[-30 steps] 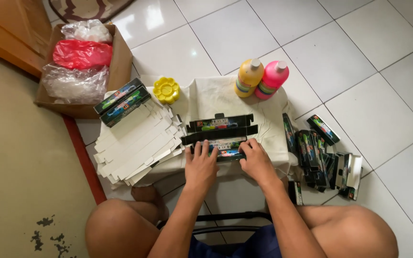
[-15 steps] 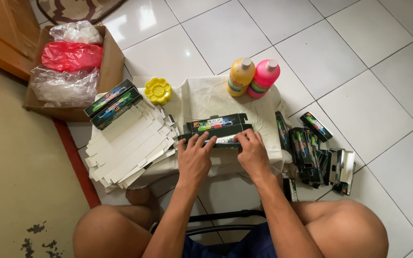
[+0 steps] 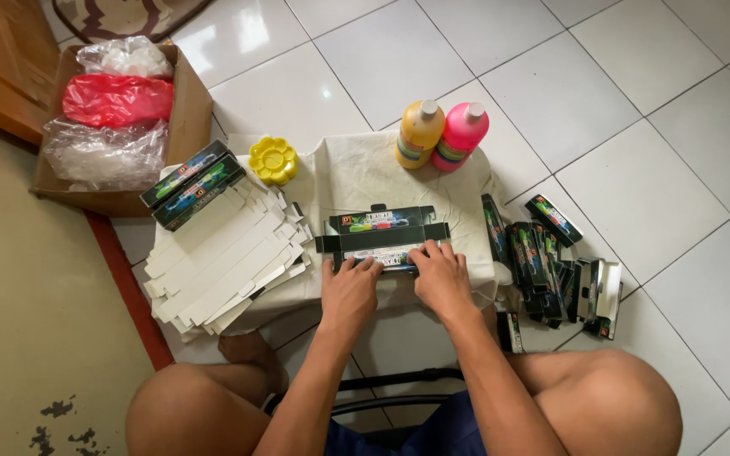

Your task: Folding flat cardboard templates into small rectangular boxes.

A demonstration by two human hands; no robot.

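Note:
A flat black printed carton (image 3: 380, 233) with coloured markings lies on a small table covered with white cloth (image 3: 356, 173). My left hand (image 3: 350, 288) presses on the carton's near left edge. Beside it, my right hand (image 3: 442, 279) presses on the near right edge. Both hands lie fingers-down on the carton, side by side.
A fanned stack of white unfolded cartons (image 3: 221, 257) lies left, with two black boxes (image 3: 193, 182) on top. A yellow flower palette (image 3: 273, 160), a yellow bottle (image 3: 419, 133) and a pink bottle (image 3: 461, 136) stand behind. Finished black boxes (image 3: 551, 262) pile at right. A cardboard box with plastic bags (image 3: 120, 118) sits far left.
The camera has shifted slightly. My hands stay on the carton's near edge, pressing it, with fingers moved a little along it.

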